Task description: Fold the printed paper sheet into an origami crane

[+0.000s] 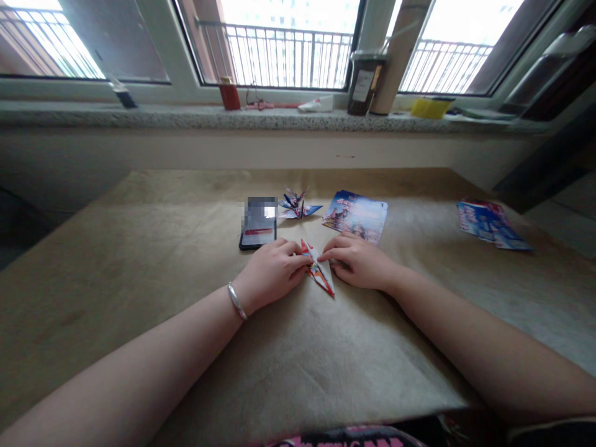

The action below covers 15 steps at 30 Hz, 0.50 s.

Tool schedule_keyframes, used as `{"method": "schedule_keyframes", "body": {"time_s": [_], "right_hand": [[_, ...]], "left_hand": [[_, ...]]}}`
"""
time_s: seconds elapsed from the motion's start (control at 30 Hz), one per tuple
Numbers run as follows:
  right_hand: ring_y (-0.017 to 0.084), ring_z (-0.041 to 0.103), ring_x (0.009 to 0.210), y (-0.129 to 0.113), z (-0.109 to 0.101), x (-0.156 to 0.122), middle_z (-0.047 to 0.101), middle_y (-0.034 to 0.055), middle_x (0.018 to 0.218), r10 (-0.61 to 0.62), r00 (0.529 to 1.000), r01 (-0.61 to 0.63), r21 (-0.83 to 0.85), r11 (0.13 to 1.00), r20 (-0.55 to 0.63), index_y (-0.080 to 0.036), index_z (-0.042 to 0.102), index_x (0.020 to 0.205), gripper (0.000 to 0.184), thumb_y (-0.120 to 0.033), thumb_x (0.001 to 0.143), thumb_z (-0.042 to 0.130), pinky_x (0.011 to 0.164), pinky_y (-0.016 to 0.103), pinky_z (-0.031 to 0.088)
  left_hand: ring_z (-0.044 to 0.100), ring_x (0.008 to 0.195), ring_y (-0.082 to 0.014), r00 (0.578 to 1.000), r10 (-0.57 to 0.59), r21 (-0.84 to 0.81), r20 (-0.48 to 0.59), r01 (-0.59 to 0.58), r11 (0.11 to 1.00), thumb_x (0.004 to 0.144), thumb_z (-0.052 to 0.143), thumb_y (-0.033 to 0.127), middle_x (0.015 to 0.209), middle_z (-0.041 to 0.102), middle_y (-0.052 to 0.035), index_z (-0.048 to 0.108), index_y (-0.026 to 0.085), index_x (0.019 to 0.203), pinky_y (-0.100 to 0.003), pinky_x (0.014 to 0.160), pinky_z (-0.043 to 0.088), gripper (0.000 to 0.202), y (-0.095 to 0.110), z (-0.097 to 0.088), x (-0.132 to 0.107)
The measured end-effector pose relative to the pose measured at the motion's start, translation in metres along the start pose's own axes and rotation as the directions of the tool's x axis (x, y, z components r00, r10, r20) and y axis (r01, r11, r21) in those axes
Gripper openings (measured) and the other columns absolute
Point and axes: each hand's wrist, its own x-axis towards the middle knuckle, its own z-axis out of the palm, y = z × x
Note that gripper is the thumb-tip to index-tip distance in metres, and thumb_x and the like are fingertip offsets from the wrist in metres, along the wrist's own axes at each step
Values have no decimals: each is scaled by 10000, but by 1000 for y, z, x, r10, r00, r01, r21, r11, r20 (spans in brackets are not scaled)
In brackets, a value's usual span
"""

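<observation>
A partly folded piece of patterned paper [319, 268], red, white and blue, lies on the tan table cover [298, 347] in front of me. My left hand [270, 273], with a silver bracelet on the wrist, has its fingers curled and pressed onto the paper's left side. From the right, my right hand [361, 261] pinches the paper's other edge with its fingertips. Both hands hold the paper down against the table.
A phone [258, 231] lies just beyond my left hand. A finished paper crane [298, 205] and a printed sheet [356, 215] sit behind it, more printed sheets [491, 225] at the far right. The windowsill holds a red cup [230, 94], a dark jar [364, 84] and a yellow box [431, 107].
</observation>
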Motion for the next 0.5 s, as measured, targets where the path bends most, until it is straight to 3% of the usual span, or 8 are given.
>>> {"method": "schedule_keyframes", "body": {"time_s": [0.27,0.5], "right_hand": [[199,580,998,-4,-3,2,694,50,1025,-81,997,81,-65,995,3,-209,701,932,153,-268,874,572,883,345,464],[206,580,890,-20,-2,5,694,55,909,26,1000,-25,-274,961,2,-201,689,876,221,-376,889,554,776,331,425]], "left_hand": [[586,905,-200,995,-91,-105,37,95,990,891,518,275,940,663,-83,640,143,969,-335,835,485,196,2,-2,3],[542,1057,-232,999,-22,-121,50,28,992,849,584,388,1128,630,-90,621,157,1065,-369,931,447,318,5,-3,3]]}}
